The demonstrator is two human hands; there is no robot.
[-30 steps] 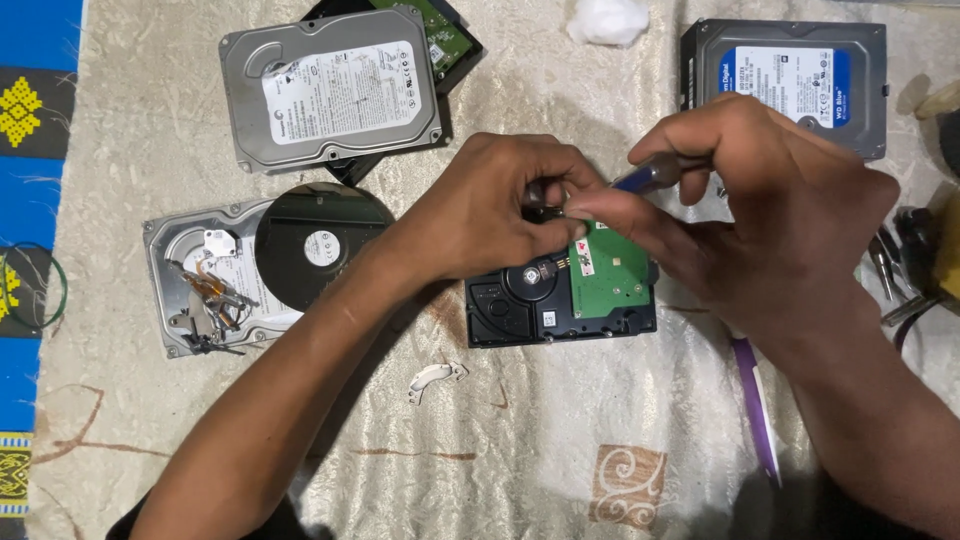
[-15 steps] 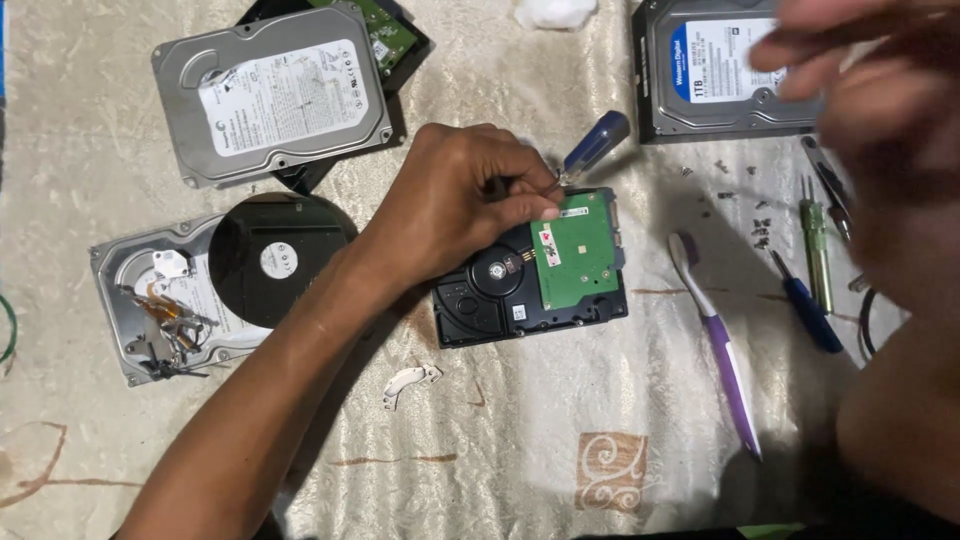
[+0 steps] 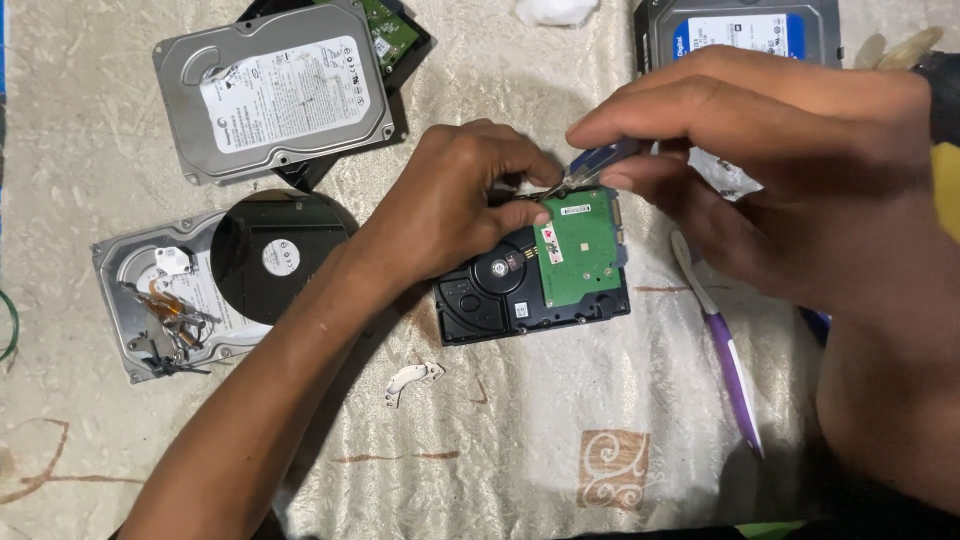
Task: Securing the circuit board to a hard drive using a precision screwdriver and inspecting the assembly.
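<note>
A black hard drive [image 3: 500, 295] lies upside down in the middle of the cloth, its green circuit board [image 3: 580, 245] facing up. My left hand [image 3: 455, 205] rests on the drive's far left corner, fingertips pinching at the board's top edge. My right hand [image 3: 760, 160] hovers just right of it and grips a blue-handled screwdriver [image 3: 600, 160], its tip pointing down at the board's upper left corner beside my left fingertips.
An opened drive [image 3: 170, 300] with a shiny platter [image 3: 275, 255] lies at left. A closed silver drive [image 3: 275, 95] sits behind it on another green board. A blue-labelled drive [image 3: 740, 30] is at top right. A purple-handled toothbrush [image 3: 730, 360] and a small metal bracket [image 3: 412, 380] lie nearby.
My right hand, lifted away at the right half a second ago, has come back over the drive holding the blue screwdriver, which lay on the cloth. The left hand stayed on the drive.
</note>
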